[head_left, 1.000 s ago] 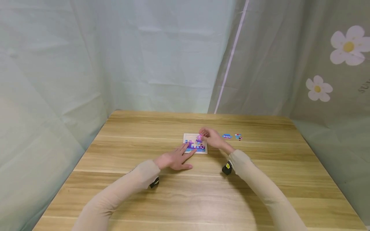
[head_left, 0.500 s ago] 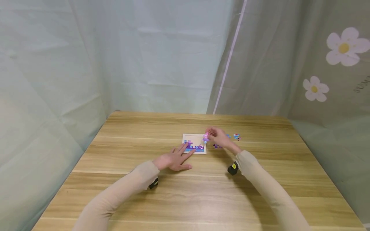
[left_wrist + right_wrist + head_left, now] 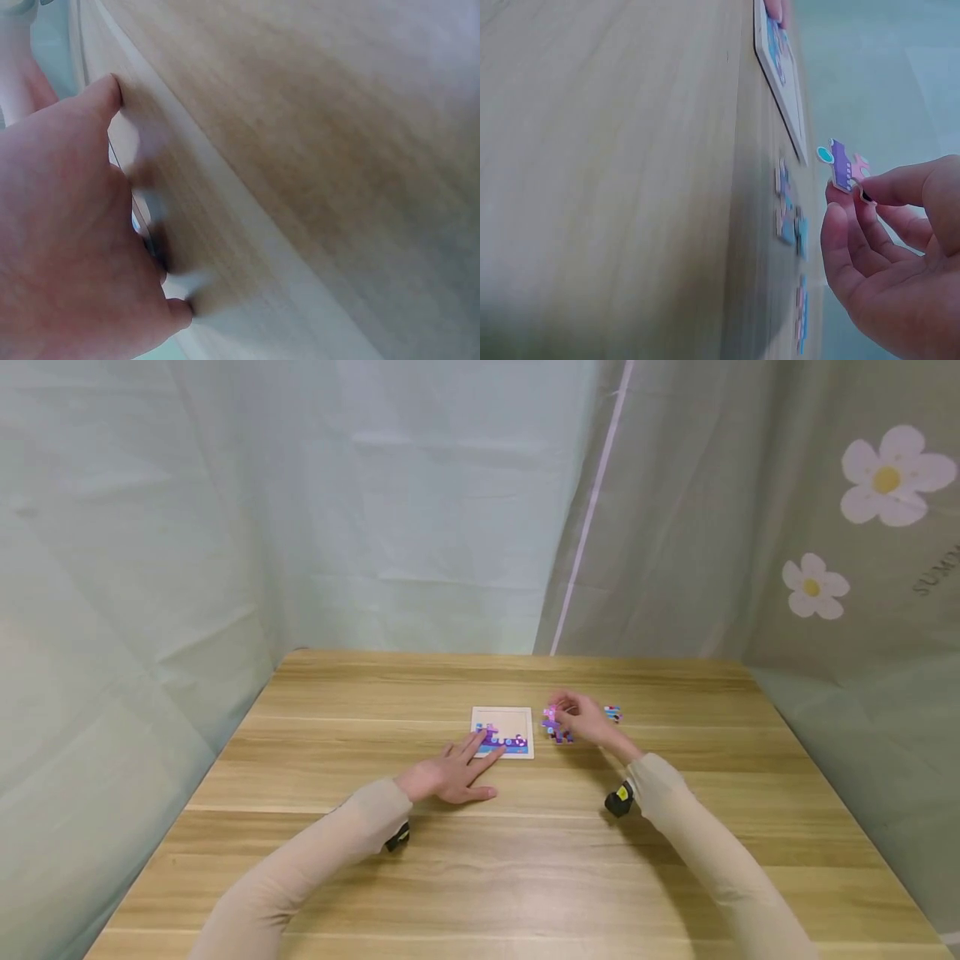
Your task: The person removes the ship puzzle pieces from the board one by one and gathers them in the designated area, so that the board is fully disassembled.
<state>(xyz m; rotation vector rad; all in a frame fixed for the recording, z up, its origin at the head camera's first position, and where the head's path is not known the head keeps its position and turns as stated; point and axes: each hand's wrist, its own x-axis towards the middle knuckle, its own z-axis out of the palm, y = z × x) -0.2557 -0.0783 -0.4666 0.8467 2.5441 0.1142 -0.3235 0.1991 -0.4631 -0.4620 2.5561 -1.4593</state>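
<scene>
A square puzzle board (image 3: pixel 502 718) with a pale wooden frame lies mid-table, its lower part filled with purple and blue pieces. My left hand (image 3: pixel 457 770) rests flat with fingers spread, its fingertips on the board's lower left. To the right of the board, my right hand (image 3: pixel 588 720) pinches a pink and purple jigsaw piece (image 3: pixel 841 165) between thumb and fingers, held above the table in the right wrist view. Below that hand lie loose puzzle pieces (image 3: pixel 785 202), partly covered in the head view.
Another loose puzzle piece (image 3: pixel 613 714) lies to the right of the right hand. The wooden table (image 3: pixel 480 877) stretches around the board. Hanging cloth (image 3: pixel 420 510) closes off the back and sides. A dark camera (image 3: pixel 619 798) sits at the right wrist.
My right hand has carried the pink and purple piece from over the board to its right, above the loose pieces. The left hand stays on the board.
</scene>
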